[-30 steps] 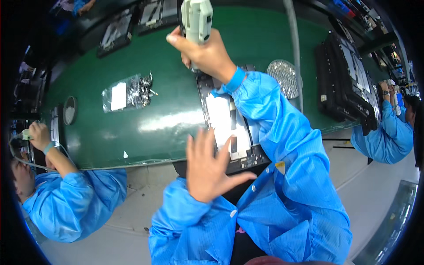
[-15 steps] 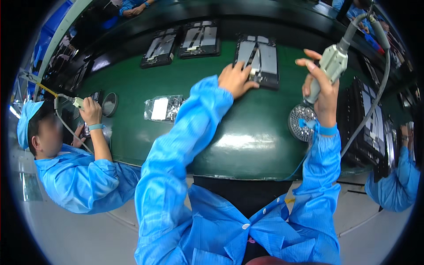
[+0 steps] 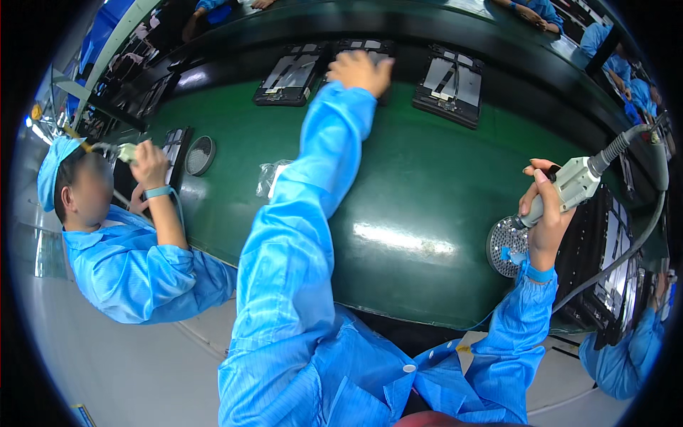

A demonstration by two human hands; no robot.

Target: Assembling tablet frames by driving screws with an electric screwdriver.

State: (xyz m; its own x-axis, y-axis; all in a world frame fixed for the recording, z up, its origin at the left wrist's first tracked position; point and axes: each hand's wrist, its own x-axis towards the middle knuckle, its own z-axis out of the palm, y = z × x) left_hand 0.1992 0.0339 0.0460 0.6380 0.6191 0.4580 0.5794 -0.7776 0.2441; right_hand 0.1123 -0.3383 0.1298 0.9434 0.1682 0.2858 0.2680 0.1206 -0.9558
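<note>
My left hand reaches far across the bench with its fingers spread over a tablet-like device, the middle one of three. The hand hides most of that device. To its left lies another opened device with silvery panels and a dark ribbon cable; a similar one lies to its right. At the right, my right hand is closed around a pale electric screwdriver with a grey cable. The tool's lower end is over a round dish of small metal parts, probably screws; contact cannot be made out.
A clear plastic bag lies partly behind my left sleeve on the green bench. Dark devices are stacked at the right edge. A co-worker holds a similar tool at the left, near a round dish.
My left hand has moved from the right-hand device to the middle one, going left and farther away. My right hand still grips the screwdriver, lower in the picture. The whole view has shifted.
</note>
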